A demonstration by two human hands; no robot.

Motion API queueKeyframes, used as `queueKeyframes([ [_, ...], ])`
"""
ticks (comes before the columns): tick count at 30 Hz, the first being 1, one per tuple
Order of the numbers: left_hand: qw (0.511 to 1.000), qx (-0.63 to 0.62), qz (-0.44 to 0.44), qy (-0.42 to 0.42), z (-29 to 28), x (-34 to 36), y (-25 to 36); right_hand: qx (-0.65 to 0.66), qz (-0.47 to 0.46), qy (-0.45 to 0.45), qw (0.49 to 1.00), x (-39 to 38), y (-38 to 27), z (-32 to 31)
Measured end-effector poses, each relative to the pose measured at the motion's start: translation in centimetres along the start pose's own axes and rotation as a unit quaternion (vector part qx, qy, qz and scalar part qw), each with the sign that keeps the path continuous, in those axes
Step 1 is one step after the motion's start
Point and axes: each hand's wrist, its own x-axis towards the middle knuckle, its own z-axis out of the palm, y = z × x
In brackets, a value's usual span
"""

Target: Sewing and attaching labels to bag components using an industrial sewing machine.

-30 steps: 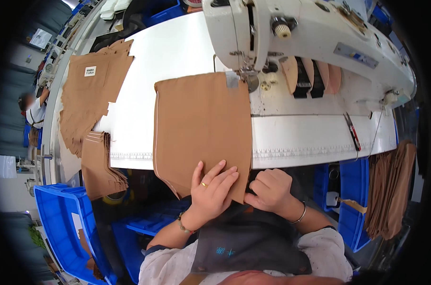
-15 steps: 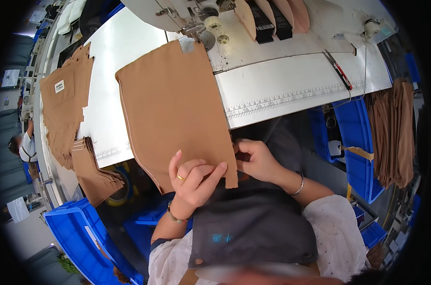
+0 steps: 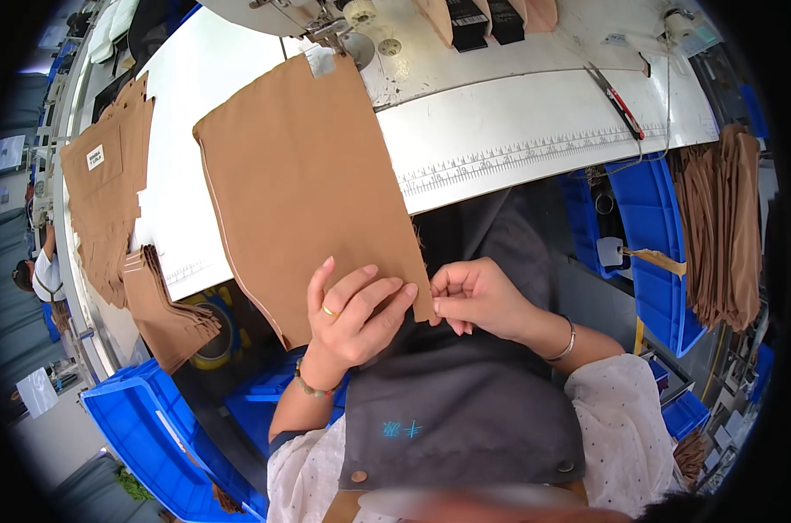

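Observation:
A large brown fabric panel (image 3: 299, 166) stretches from under the sewing machine's presser foot (image 3: 358, 48) over the table edge toward me. A pale line of stitching follows its left side, and loose threads fringe its right edge. My left hand (image 3: 352, 318), wearing a gold ring, grips the panel near its lower right corner. Its fingers lie on top of the cloth; the thumb is hidden. At that corner my right hand (image 3: 482, 301) is closed in a pinch, thumb against fingers, right beside the fabric edge. What it pinches is too small to make out.
Brown cut pieces (image 3: 108, 183) and a folded stack (image 3: 164, 314) lie to the left. Red-and-black thread snips (image 3: 620, 106) rest on the table at right, above a printed ruler (image 3: 482, 161). Blue bins (image 3: 652, 235) stand on both sides; brown pieces (image 3: 718, 235) hang at right.
The whole view has shifted slightly, with the table higher in it. My right hand's fingers have come down along the panel's edge to its corner and now show in a pinch.

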Motion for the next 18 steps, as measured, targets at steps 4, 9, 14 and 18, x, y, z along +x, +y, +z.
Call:
queueKeyframes([
  [4, 1.0, -0.002, 0.0, -0.008, 0.1, 0.0, 0.1, 0.029, 0.007, -0.013, 0.999, 0.0, 0.3, -0.2],
  [9, 0.999, 0.028, 0.026, 0.023, 0.6, -0.7, -0.1, 0.049, 0.012, -0.023, 0.998, 0.0, 0.3, -0.1],
  [14, 1.0, 0.021, 0.016, 0.01, 0.3, -0.5, 0.1, -0.211, -0.088, 0.014, 0.974, -0.9, -0.5, -0.4],
  [18, 1.0, 0.011, -0.002, 0.009, 0.2, -0.2, 0.4, -0.563, -0.507, 0.149, 0.635, 0.2, -0.2, -0.8],
])
